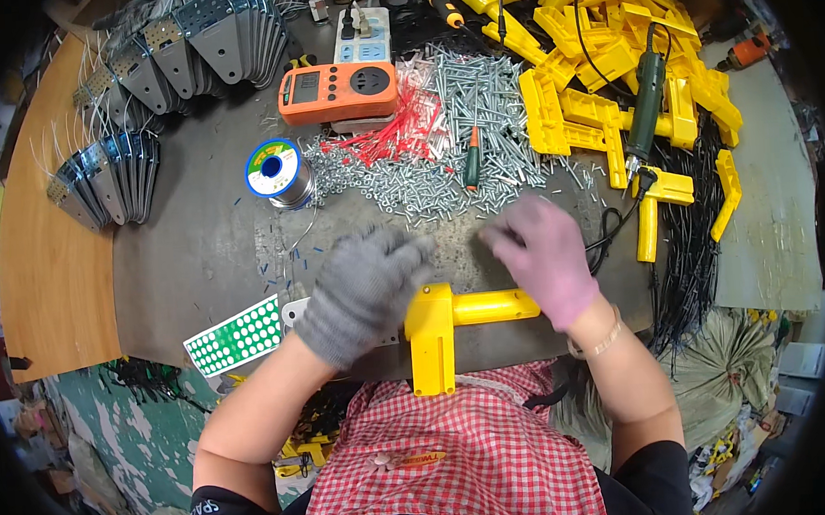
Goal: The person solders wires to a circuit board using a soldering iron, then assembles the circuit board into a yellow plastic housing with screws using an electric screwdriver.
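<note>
On table (190,278), yellow housing (431,345), tube (492,307) rightward

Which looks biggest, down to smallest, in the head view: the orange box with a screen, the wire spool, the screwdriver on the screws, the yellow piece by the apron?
1. Yellow piece
2. Orange box
3. Wire spool
4. Screwdriver

Showing: two gloved hands (363,293), one wire spool (288,160), one orange meter (340,93), one power strip (363,27), one sticker sheet (235,338).
</note>
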`<state>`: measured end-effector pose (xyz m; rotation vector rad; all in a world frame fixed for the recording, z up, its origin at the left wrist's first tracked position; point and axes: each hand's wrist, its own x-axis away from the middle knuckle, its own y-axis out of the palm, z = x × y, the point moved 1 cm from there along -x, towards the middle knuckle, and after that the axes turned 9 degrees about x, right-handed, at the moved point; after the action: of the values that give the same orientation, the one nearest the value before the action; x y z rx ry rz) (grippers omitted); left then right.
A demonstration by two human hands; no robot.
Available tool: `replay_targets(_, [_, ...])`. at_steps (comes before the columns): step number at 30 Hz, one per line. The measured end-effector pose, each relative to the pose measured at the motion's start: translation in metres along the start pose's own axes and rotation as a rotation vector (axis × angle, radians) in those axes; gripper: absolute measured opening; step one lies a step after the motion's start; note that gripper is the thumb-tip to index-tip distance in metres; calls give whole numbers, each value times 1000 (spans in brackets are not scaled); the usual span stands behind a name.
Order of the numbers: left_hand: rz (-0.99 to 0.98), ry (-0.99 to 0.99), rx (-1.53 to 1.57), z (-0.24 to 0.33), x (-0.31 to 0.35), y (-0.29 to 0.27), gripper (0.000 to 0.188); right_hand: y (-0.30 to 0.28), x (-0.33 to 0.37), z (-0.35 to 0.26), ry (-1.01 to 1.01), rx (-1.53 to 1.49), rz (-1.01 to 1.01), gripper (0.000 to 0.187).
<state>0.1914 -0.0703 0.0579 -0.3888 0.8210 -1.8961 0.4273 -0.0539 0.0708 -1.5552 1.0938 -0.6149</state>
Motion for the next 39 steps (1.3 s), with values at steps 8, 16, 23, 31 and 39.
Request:
replay_targets(8, [-285, 154, -442, -34, -51, 7, 19, 21, -24, 25, 27, 186, -132, 15])
replay_targets(16, [-231, 128, 25, -6, -52, 8, 22, -33, 68, -7, 174, -415, -6, 7])
replay_targets(23, [-578, 37, 426, 36, -69, 59, 24, 13, 106, -4, 62, -228, 255, 26])
replay_targets(31, [-697, -49, 141, 45, -52, 65, 31, 18, 107, 15, -157, -182, 185, 24])
replay_targets(39, [-494, 100, -365, 52, -21, 44, 68, -17, 52, 52, -63, 123, 398, 16])
